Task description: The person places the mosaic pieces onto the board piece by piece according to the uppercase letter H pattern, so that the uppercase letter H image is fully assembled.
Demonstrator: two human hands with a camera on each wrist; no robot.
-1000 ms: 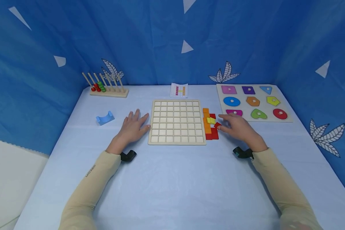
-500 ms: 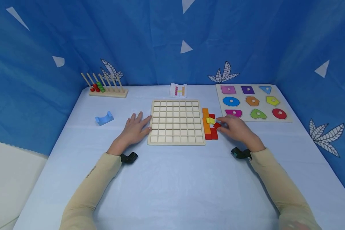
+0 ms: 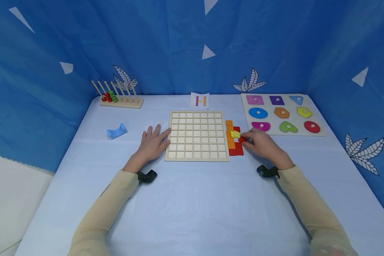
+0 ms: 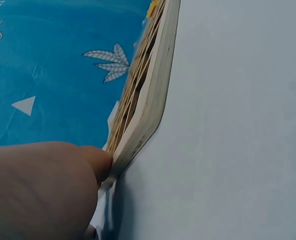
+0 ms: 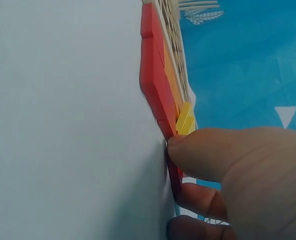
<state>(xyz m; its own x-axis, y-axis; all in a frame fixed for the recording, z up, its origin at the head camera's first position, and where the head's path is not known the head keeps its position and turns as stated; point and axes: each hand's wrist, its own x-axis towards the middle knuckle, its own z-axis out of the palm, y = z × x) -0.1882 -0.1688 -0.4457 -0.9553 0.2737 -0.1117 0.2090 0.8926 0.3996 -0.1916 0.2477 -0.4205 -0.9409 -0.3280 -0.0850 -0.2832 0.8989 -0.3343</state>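
Note:
A square wooden grid board [image 3: 196, 134] with bare cells lies mid-table. My left hand [image 3: 149, 145] rests at its left edge with fingers spread. In the left wrist view the thumb [image 4: 53, 180] touches the wooden edge [image 4: 152, 95]. Along the board's right side lie orange tiles [image 3: 230, 138], red tiles [image 3: 239, 149] and yellow tiles [image 3: 235, 134] stacked on top. My right hand [image 3: 263, 144] pinches a red tile [image 3: 242, 139] at the pile's right side. In the right wrist view thumb and index finger meet that red tile [image 5: 173, 167], partly hiding it.
A small printed pattern card [image 3: 199, 101] lies behind the board. At the back right is a knobbed shape puzzle [image 3: 268, 132]. A peg stand with beads [image 3: 121, 103] stands back left, and a blue curved block [image 3: 117, 132] lies nearer. Blue curtains border the table.
My left hand has slid slightly right onto the board's left edge. The right thumb and index finger have closed on the red tile. The board and the other tiles stay in place.

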